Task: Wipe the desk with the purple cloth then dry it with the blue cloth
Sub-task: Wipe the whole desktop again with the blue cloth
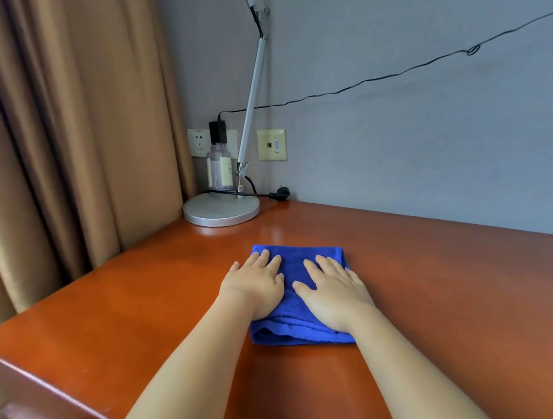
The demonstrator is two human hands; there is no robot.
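Both hands flat on the blue cloth (295, 301) on the desk (447, 297).
Left hand (254, 284) and right hand (334, 293) lie side by side, fingers straight, pressing the folded cloth at the desk's middle; a lamp (221, 208) and bottle (219, 168) stand at the far left corner.

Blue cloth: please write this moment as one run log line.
stage: drying | blue cloth: flat on desk | left hand, right hand: pressing cloth
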